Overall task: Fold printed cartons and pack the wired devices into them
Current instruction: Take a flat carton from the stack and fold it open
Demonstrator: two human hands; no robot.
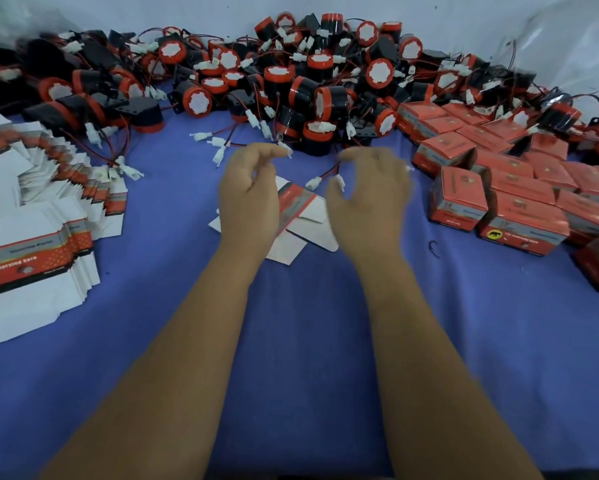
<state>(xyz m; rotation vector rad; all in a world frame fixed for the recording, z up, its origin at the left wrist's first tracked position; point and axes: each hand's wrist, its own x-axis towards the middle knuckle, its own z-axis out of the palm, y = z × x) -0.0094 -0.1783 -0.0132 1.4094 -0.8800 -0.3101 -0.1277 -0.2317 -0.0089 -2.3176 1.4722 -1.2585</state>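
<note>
Blue-covered bench (291,341) at mid-frame: your left hand (248,199) and right hand (369,195) hover loosely curled, seemingly empty, over one flat carton (303,211), which you must next grasp and fold.

A bench (291,341) covered in blue cloth fills the view from 3 o'clock round to 9 o'clock. Behind it, at 12 o'clock, stands a pale grey-white wall (187,12). At 1 to 2 o'clock, clear crinkled plastic sheet (568,39) lies against the wall.
</note>
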